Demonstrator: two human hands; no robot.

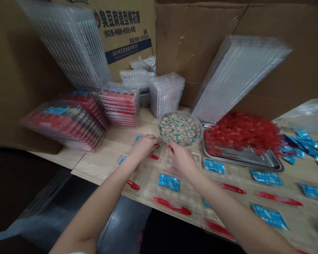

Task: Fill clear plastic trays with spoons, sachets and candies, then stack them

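my left hand and right hand half curled, can't tell what's held; clear bowl of wrapped candies just far, right nearer.

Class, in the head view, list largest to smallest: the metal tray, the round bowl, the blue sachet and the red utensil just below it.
1. Metal tray
2. Round bowl
3. Blue sachet and red utensil: too alike to rank, given nearness to the camera.
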